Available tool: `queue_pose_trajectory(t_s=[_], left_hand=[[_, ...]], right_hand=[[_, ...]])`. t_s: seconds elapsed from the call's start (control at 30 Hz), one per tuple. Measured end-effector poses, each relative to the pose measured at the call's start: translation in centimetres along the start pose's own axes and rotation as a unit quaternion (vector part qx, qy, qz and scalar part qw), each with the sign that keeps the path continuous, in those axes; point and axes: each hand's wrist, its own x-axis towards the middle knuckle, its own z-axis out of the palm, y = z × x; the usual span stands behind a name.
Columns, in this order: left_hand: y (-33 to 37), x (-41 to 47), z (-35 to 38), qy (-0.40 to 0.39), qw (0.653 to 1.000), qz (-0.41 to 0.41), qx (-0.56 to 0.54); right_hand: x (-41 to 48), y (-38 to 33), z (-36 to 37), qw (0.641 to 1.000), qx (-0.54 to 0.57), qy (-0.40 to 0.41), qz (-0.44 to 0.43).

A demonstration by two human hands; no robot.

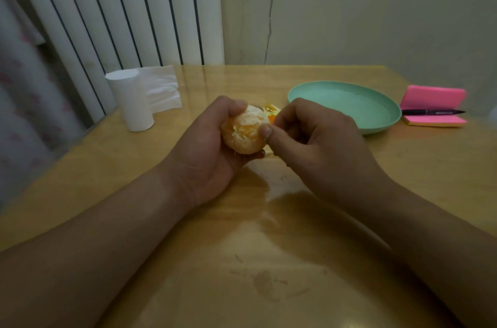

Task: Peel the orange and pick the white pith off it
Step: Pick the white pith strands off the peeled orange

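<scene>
A lived-in home room: a glossy yellow wooden bench [269, 220] against a cracked pale plaster wall [349, 5], a white ribbed radiator [121, 5] at 11 o'clock, a white toilet-paper roll [134, 102] at 10, a mint-green round plastic plate [347, 104] and pink sticky-note pads [433, 98] at 2.

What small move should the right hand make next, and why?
Probably pinch a strand and pull it away: the orange in the left hand is peeled but pith remains, and the right hand fingertips touch it.

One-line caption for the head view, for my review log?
Left hand cradles the peeled orange while the right hand picks pith, beside a green plate.
</scene>
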Motion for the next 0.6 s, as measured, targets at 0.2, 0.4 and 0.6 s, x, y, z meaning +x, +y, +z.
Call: queue_pose_trajectory(t_s=[0.2, 0.4, 0.6], left_hand=[[-0.19, 0.28, -0.03, 0.008, 1.0, 0.019, 0.018], [-0.47, 0.18, 0.41, 0.016, 0.999, 0.027, 0.033], [-0.51, -0.06, 0.89, 0.015, 0.998, 0.034, 0.042]], right_hand=[[-0.11, 0.07, 0.05, 1.0, -0.03, -0.004, 0.001], [-0.15, -0.1, 0.19, 0.999, -0.037, 0.0, 0.005], [-0.21, -0.27, 0.37, 0.999, -0.053, 0.007, 0.003]])
